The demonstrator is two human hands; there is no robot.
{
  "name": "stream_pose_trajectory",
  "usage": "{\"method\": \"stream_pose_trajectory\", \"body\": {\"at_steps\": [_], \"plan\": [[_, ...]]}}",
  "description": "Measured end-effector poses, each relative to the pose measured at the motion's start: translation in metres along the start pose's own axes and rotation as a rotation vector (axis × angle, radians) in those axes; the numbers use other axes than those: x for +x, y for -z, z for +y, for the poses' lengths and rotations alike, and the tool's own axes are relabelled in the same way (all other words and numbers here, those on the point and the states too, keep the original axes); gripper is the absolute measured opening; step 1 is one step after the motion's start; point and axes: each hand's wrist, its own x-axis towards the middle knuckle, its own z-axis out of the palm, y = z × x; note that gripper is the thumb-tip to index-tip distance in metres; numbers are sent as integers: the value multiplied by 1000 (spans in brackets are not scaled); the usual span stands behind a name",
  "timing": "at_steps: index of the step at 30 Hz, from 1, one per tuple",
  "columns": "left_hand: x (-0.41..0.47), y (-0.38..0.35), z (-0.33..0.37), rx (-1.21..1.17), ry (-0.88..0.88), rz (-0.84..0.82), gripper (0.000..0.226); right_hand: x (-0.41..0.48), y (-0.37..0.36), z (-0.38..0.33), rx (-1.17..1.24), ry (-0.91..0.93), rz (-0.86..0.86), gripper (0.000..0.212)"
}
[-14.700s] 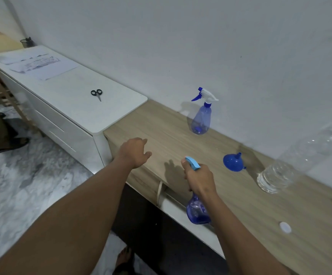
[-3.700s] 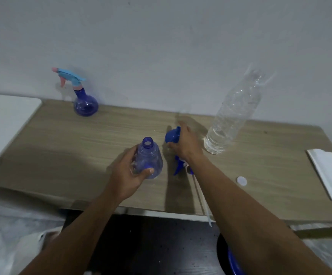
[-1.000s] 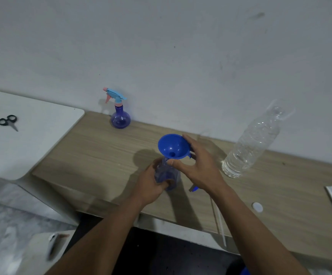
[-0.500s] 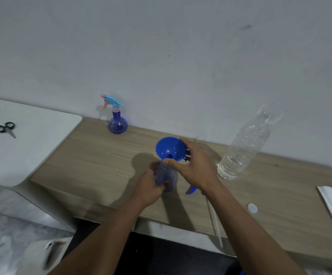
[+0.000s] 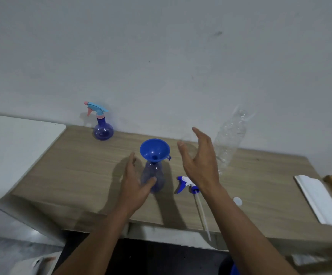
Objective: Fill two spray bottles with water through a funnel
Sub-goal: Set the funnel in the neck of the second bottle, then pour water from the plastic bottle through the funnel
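So the blue plastic funnel [image 5: 154, 151] sits in the neck of the see-through blue spray bottle [image 5: 157, 172], upright mid wooden worktop [image 5: 81, 165]. Left grip [image 5: 133, 183] is spread open, only the thumb touching the bottle. Right grip [image 5: 198, 161] hangs wide open, holding nothing, in front of the clear plastic water bottle [image 5: 230, 139]. The blue-and-white trigger sprayer [image 5: 187, 184] lies just beside the bottle.
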Motion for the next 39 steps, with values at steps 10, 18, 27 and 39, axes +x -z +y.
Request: {"method": "stream_pose_trajectory", "body": {"at_steps": [10,18,27,39], "plan": [[11,-6,46,1,-83,128,128,42,47,65,-61,-266,396,109],[16,-3,64,10,-19,94,132,70,40,107,97,-273,286,112],[12,-4,73,-36,-33,35,103,79,48,112,88,-122,193,101],[19,0,68,-36,-62,20,65,121,104,13,-172,247,-436,104]]}}
